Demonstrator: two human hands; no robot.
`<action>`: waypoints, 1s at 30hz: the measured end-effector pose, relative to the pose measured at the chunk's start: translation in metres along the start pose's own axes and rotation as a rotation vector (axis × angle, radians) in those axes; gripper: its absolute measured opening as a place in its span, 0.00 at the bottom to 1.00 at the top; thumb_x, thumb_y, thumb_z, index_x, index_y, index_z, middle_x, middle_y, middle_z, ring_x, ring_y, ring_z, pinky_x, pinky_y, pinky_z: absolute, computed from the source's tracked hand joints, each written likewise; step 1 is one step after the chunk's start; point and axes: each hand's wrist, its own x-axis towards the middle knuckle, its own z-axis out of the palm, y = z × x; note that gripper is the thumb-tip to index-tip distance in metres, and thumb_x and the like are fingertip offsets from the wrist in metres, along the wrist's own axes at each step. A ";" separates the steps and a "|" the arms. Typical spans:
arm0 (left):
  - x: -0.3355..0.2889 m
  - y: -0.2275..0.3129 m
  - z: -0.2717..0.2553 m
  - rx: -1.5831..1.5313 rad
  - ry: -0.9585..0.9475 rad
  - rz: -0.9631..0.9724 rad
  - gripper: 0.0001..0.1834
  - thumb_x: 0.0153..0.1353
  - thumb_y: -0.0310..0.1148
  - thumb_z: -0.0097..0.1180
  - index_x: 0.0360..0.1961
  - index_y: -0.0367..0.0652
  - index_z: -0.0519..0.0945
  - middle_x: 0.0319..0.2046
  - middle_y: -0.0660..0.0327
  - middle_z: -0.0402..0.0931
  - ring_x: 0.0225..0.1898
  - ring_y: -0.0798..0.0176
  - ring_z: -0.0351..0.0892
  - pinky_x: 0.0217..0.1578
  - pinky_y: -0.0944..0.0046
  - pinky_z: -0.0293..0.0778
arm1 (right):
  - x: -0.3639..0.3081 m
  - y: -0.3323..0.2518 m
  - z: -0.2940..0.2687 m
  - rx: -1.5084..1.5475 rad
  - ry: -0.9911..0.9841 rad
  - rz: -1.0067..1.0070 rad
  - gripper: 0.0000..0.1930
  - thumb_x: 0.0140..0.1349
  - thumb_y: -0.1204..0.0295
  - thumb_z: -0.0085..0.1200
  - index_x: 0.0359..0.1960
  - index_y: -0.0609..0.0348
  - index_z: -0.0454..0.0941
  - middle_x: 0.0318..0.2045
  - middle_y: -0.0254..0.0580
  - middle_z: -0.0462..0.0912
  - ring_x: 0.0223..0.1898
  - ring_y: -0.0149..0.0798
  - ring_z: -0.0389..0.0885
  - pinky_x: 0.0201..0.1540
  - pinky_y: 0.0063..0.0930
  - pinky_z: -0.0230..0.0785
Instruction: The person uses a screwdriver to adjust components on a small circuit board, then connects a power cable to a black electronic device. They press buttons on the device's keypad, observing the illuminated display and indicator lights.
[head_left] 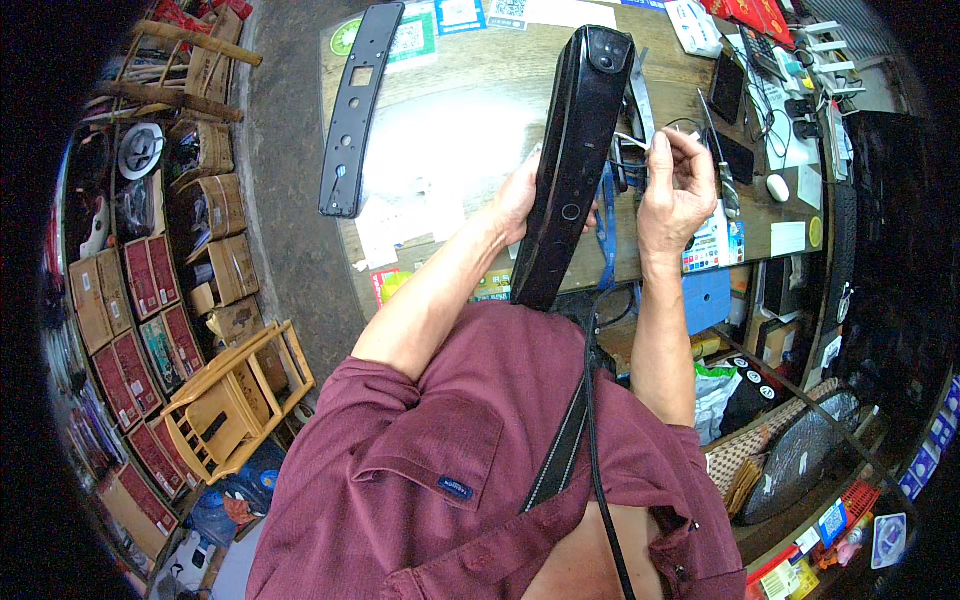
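A: And here's the left hand (515,205), tight on the long black device (568,185)! How are those fingers set?
B: Curled snugly, no slack. The palm side presses the device's left edge, the fingers pass underneath, and a bit of fingertip peeks out past the right edge.
A: So where does the device sit?
B: Steeply slanted, one end close to the maroon shirt (430,440), the other, with its round dark lenses, reaching out over the wooden table (680,80).
A: Across to the right hand (676,195)!
B: Raised just beside the device's right side, apart from it, thumb and bent fingers drawn close together with only a narrow gap. A thin pale wire (628,139) runs toward the thumb; whether it's pinched there, I can't tell.
A: Anything close by?
B: A blue strap (607,235) hangs between device and right wrist, and a slender tool (729,190) lies just right of that hand. Well off to the left, a flat black panel with holes (352,120) lies along the table's edge, touched by neither hand!
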 end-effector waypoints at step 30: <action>0.004 0.000 -0.009 0.019 0.062 -0.048 0.35 0.74 0.51 0.32 0.45 0.27 0.81 0.37 0.42 0.85 0.35 0.47 0.88 0.42 0.49 0.85 | 0.080 -0.001 0.023 -0.071 0.025 -0.345 0.14 0.66 0.72 0.63 0.50 0.64 0.80 0.40 0.46 0.84 0.41 0.39 0.84 0.49 0.33 0.77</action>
